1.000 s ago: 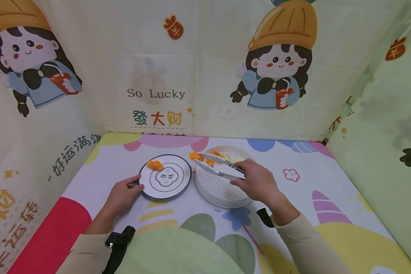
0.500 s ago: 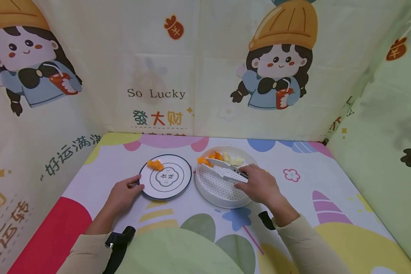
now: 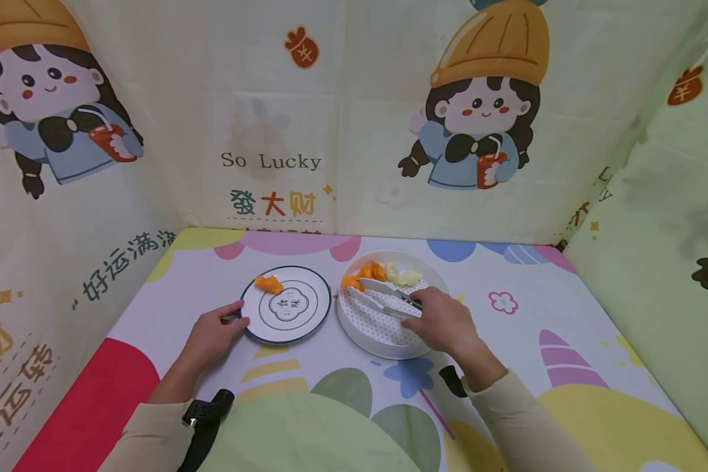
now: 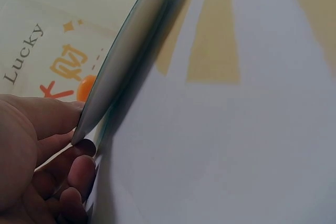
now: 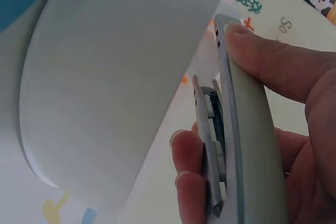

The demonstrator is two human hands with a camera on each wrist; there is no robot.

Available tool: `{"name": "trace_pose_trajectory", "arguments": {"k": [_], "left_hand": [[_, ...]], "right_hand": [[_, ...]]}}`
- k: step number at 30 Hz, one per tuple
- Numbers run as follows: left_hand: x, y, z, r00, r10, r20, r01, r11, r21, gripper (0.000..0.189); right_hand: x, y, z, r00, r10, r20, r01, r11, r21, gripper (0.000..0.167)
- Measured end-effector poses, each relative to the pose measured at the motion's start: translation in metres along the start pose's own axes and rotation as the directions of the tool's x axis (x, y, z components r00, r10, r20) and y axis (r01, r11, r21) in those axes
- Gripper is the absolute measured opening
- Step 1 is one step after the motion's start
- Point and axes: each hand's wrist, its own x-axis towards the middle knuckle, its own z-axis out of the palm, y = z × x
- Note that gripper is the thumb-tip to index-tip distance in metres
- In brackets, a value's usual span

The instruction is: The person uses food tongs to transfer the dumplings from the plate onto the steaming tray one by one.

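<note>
In the head view my left hand [image 3: 217, 333] pinches the left rim of a white plate [image 3: 295, 330] with dark blue edging; one lumpy orange piece [image 3: 268, 284] lies on it. The left wrist view shows the thumb above the rim and fingers curled below. My right hand [image 3: 446, 321] grips metal tongs [image 3: 389, 292] over a round white tray [image 3: 383, 349] with a dotted floor. Their tips are spread apart, right at an orange piece [image 3: 352, 282] by the tray's left wall. More orange pieces [image 3: 372, 270] and pale yellow pieces [image 3: 402, 275] lie along its back.
Plate and tray stand side by side on a table covered with a colourful printed cloth [image 3: 354, 452]. Cartoon-printed curtains [image 3: 366, 118] hang behind it and at both sides. A black strap [image 3: 208, 410] is round the left wrist.
My right hand has brought the tongs right and down from the tray's left rim into the tray, together with an orange piece. The left hand and plate have stayed put.
</note>
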Motion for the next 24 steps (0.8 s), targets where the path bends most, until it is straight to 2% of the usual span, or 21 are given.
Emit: {"name": "trace_pose_trajectory", "arguments": {"k": [15, 24], "left_hand": [[-0.0021, 0.0039, -0.0014, 1.0, -0.007, 0.003, 0.007, 1.0, 0.011, 0.061], [-0.0025, 0.0042, -0.0016, 1.0, 0.0, 0.003, 0.0, 1.0, 0.003, 0.06]], "right_hand": [[-0.0021, -0.0057, 0.0044, 0.999, 0.048, -0.009, -0.048, 0.999, 0.0, 0.057], [-0.002, -0.0089, -0.0009, 0.998, 0.022, -0.065, -0.02, 0.999, 0.035, 0.056]]}}
